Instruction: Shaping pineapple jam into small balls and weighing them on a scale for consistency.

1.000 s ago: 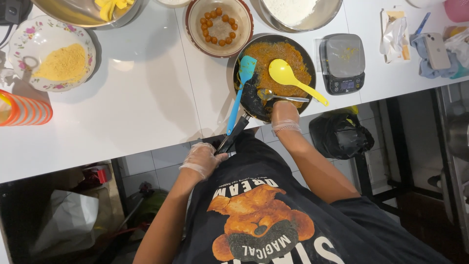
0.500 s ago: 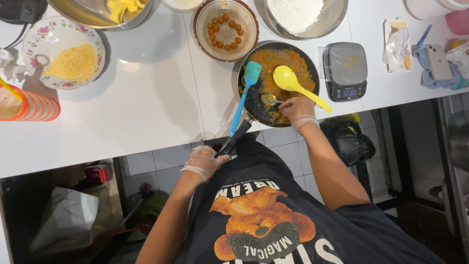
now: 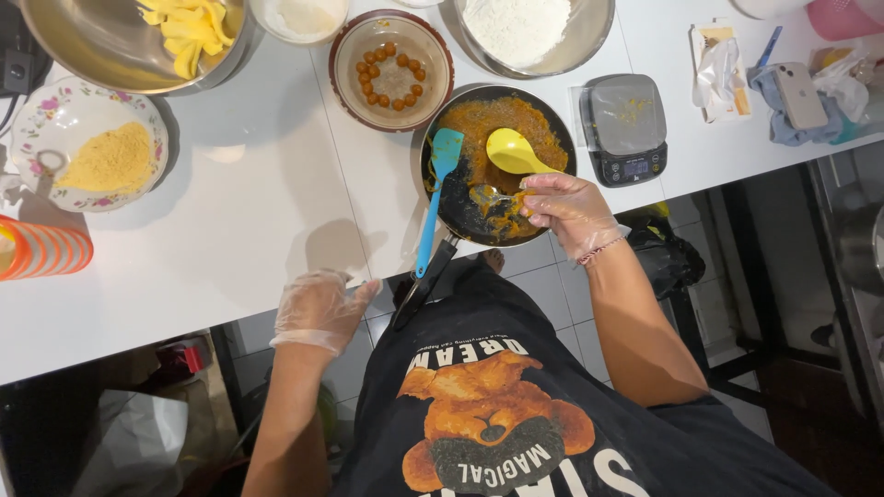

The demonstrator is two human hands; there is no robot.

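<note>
Pinching paste at the pan's near edge

Pinching a bit of orange paste, the right hand (image 3: pixel 566 210) sits over the near rim of the dark pan (image 3: pixel 460 216), centre of the frame, fingers curled together. The pan holds an orange mixture (image 3: pixel 497 124), a yellow spoon (image 3: pixel 512 152) and a blue spatula (image 3: pixel 435 207) whose handle leans over the rim toward the pan handle (image 3: pixel 419 290). The left hand (image 3: pixel 318 308), gloved like the right, lies spread on the counter edge at lower left of centre, holding nothing.

Above the pan stand a bowl of small brown balls (image 3: pixel 391 57) and a steel bowl of flour (image 3: pixel 534 32). Right of the pan is one scale (image 3: pixel 628 127); farther right, a phone (image 3: pixel 797 94) on a blue cloth. Upper left: a steel bowl of yellow strips (image 3: pixel 138 41), a flowered plate of yellow crumbs (image 3: pixel 92 147), and a small bowl of white powder (image 3: pixel 296 18). An orange-striped cup (image 3: pixel 41 250) lies at the left edge.

All rest on a white counter (image 3: pixel 230 212); grey floor tiles show below.
</note>
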